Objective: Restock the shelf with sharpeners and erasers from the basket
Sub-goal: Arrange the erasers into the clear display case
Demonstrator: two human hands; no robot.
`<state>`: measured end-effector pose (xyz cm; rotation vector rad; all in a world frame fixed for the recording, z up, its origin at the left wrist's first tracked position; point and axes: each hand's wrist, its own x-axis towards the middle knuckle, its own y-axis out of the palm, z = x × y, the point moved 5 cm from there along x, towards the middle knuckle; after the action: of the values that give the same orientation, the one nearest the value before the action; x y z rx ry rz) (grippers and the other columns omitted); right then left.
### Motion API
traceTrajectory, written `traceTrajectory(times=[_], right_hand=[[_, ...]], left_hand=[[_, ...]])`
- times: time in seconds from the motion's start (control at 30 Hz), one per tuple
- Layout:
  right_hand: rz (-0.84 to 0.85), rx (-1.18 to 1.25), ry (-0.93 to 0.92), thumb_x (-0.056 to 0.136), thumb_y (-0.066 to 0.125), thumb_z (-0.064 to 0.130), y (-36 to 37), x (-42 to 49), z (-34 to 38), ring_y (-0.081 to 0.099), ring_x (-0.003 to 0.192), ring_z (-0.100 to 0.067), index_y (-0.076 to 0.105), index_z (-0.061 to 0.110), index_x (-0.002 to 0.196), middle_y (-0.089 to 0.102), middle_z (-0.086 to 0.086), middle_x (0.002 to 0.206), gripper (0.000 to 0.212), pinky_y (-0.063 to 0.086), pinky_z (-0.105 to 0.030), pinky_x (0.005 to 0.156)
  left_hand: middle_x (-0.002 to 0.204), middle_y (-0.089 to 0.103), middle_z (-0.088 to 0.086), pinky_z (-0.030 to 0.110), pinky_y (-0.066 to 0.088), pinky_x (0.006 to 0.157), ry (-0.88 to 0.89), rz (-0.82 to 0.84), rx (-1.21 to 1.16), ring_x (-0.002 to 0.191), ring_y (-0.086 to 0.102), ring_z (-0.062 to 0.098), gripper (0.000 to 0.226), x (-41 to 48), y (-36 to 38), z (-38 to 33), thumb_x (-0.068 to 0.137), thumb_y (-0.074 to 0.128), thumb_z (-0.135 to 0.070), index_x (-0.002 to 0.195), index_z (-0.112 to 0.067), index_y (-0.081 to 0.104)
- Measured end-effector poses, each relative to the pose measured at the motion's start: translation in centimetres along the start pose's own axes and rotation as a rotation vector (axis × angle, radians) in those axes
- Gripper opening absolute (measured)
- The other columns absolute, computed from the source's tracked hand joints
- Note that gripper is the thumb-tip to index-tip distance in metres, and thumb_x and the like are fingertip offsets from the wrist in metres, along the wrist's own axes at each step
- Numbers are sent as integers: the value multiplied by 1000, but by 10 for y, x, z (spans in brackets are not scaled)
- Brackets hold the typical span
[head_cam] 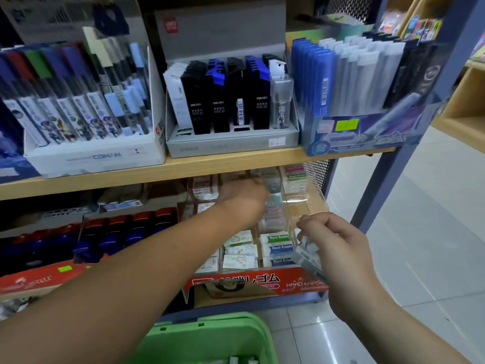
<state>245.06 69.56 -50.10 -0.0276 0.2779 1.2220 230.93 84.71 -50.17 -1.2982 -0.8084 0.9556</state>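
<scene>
A clear acrylic eraser display [309,203] with a red front label sits on the lower shelf, its compartments stacked with white "Hard Eraser" packs [278,248]. My left hand [244,195] reaches deep into the back compartments under the upper shelf; its fingers are hidden. My right hand [330,240] is at the display's right front edge, fingers curled around a few small white wrapped erasers [309,249]. The green basket [210,337] lies below, between my arms, with small items showing at its bottom.
The upper wooden shelf [183,166] carries boxes of pens and lead refills. Red and blue items [118,232] fill the lower shelf to the left. A blue metal upright [393,166] stands to the right, with tiled floor [420,245] beyond.
</scene>
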Motion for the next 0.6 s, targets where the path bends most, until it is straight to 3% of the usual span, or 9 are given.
traceTrajectory(times=[0.1,0.17,0.27,0.33,0.4,0.47,0.6], right_hand=[[3,8,-1,89,70,21,0,0,-1,74,87,-46,66,4,83,70,-26,96,18,51,-46,65],[14,13,16,88,71,23,0,1,-3,71,95,-52,65,4,85,69,-28,100,21,50,-46,67],[82,-2,46,86,76,30,5,-1,-4,70,99,-53,67,5,88,74,-22,100,26,58,-55,80],[135,-57,30,77,82,40,15,-5,-2,72,105,-43,71,11,84,78,-7,99,32,58,-63,92],[173,-96,10,76,88,42,26,-11,1,74,102,-34,73,14,78,79,-2,94,32,58,-62,94],[196,-150,-12,79,87,41,34,-16,4,75,89,-26,73,11,80,78,-5,87,32,61,-50,87],[156,-253,-45,77,90,42,38,-19,7,65,66,-16,72,11,87,76,-8,83,37,55,-28,53]], left_hand=[[143,54,-3,31,54,83,41,14,-100,116,59,26,38,-7,0,0,98,52,-14,130,-30,66],[137,62,-4,33,56,87,-7,-66,-319,111,63,22,31,-16,-8,7,105,47,-28,130,-35,64],[113,69,-3,36,58,77,-236,-89,-990,93,67,22,25,-34,-16,18,106,50,-43,126,-40,64],[113,60,-2,30,48,70,-296,75,-1406,92,59,19,31,-50,-18,12,106,48,-44,128,-33,67],[110,54,5,32,48,72,-271,199,-1660,95,51,24,45,-66,-23,2,108,40,-48,121,-20,72],[109,51,6,36,48,83,-252,225,-1718,99,50,26,59,-77,-26,-6,109,29,-54,122,-18,73],[121,52,8,39,42,108,-236,210,-1744,129,52,30,64,-83,-24,-18,107,22,-60,125,-24,72]])
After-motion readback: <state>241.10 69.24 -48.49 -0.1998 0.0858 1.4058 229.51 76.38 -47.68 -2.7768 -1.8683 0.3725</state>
